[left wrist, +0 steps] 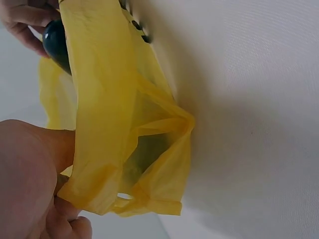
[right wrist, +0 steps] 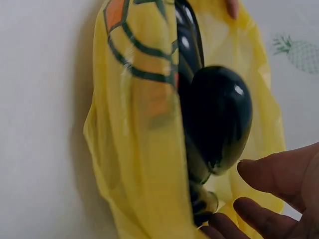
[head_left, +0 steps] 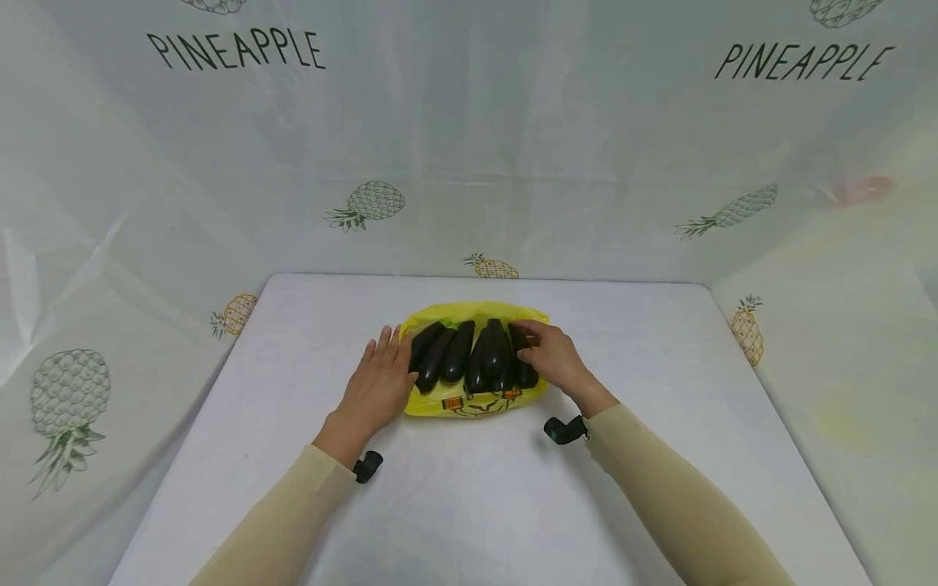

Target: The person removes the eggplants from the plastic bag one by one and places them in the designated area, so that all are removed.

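Several dark, glossy eggplants (head_left: pixel 458 352) lie side by side in a yellow plastic bag (head_left: pixel 469 407) near the table's middle. One eggplant (right wrist: pixel 222 117) rests on top of others. My left hand (head_left: pixel 381 378) holds the bag's left side; its thumb is inside the rim and its fingers are outside, nearly straight in the head view. In the left wrist view, yellow plastic (left wrist: pixel 99 114) covers the thumb's tip. My right hand (head_left: pixel 553 354) is at the bag's right end, over the rightmost eggplant (head_left: pixel 526 373). Its thumb and fingers (right wrist: pixel 264 214) stand apart, with nothing pinched between them.
A white table (head_left: pixel 476 505) bears the bag. Behind and at both sides hangs a pale sheet (head_left: pixel 513 146) printed with pineapples and lettering. Black wrist cameras (head_left: pixel 564 430) are strapped on below both hands.
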`<act>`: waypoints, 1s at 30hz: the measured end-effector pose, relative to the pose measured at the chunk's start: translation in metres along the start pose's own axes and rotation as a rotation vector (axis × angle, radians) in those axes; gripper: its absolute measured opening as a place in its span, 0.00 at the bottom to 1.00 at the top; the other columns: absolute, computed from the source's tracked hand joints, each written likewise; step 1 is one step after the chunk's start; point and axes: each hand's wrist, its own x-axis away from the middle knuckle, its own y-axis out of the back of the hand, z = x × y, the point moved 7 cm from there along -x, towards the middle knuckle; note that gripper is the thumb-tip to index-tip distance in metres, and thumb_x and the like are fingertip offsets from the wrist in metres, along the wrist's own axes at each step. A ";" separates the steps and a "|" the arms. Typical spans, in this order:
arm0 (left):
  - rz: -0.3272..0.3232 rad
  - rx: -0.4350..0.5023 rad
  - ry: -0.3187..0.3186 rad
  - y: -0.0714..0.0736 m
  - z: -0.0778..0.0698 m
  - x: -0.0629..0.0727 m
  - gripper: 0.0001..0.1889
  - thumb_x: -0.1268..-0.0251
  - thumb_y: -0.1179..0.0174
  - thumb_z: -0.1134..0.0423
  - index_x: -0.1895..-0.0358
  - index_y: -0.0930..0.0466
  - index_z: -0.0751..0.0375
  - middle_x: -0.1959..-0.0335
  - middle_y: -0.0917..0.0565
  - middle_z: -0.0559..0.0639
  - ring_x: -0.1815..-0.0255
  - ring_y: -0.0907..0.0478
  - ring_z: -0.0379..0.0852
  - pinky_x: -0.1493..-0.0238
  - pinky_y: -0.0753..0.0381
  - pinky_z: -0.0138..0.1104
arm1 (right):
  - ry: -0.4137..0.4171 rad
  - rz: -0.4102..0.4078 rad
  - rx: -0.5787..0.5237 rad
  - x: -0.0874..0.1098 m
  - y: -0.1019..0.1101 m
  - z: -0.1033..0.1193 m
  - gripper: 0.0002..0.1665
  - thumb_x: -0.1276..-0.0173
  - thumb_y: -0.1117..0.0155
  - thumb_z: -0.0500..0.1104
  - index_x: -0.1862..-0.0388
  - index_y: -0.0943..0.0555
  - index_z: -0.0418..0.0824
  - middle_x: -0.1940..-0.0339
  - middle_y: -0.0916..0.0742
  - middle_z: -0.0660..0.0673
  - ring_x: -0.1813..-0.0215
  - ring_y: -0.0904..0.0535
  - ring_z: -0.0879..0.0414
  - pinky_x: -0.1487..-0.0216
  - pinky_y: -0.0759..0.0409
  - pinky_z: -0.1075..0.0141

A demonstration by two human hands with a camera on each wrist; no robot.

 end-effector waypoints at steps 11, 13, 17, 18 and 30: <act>0.020 0.008 -0.014 -0.001 -0.005 -0.002 0.37 0.17 0.43 0.55 0.17 0.46 0.72 0.15 0.46 0.68 0.13 0.51 0.66 0.15 0.47 0.57 | -0.089 0.042 0.045 -0.016 -0.003 -0.017 0.39 0.27 0.32 0.43 0.19 0.31 0.40 0.25 0.22 0.32 0.23 0.28 0.35 0.27 0.23 0.43; 0.033 0.014 -0.011 -0.001 -0.006 -0.002 0.37 0.17 0.44 0.55 0.17 0.46 0.72 0.15 0.46 0.68 0.13 0.52 0.66 0.15 0.47 0.57 | -0.099 0.045 0.055 -0.019 -0.004 -0.019 0.42 0.28 0.31 0.44 0.18 0.33 0.40 0.24 0.23 0.32 0.23 0.28 0.34 0.26 0.24 0.42; 0.052 0.022 -0.005 -0.002 -0.008 -0.002 0.37 0.16 0.44 0.55 0.16 0.47 0.71 0.15 0.47 0.68 0.13 0.53 0.66 0.15 0.48 0.58 | -0.100 0.051 0.083 -0.023 -0.006 -0.019 0.46 0.30 0.28 0.44 0.17 0.36 0.39 0.25 0.24 0.29 0.24 0.28 0.32 0.26 0.25 0.41; 0.057 0.024 -0.004 -0.002 -0.009 -0.002 0.37 0.16 0.44 0.55 0.16 0.47 0.71 0.14 0.48 0.67 0.13 0.53 0.65 0.15 0.48 0.58 | -0.102 0.054 0.085 -0.024 -0.006 -0.019 0.46 0.30 0.28 0.43 0.17 0.36 0.39 0.25 0.23 0.29 0.25 0.27 0.32 0.26 0.24 0.42; 0.048 0.021 0.001 -0.004 -0.007 -0.004 0.37 0.15 0.45 0.55 0.16 0.49 0.69 0.15 0.47 0.67 0.13 0.54 0.65 0.15 0.48 0.57 | -0.274 0.177 -0.358 -0.015 -0.011 -0.018 0.49 0.31 0.26 0.39 0.16 0.39 0.39 0.24 0.27 0.32 0.29 0.23 0.39 0.25 0.24 0.46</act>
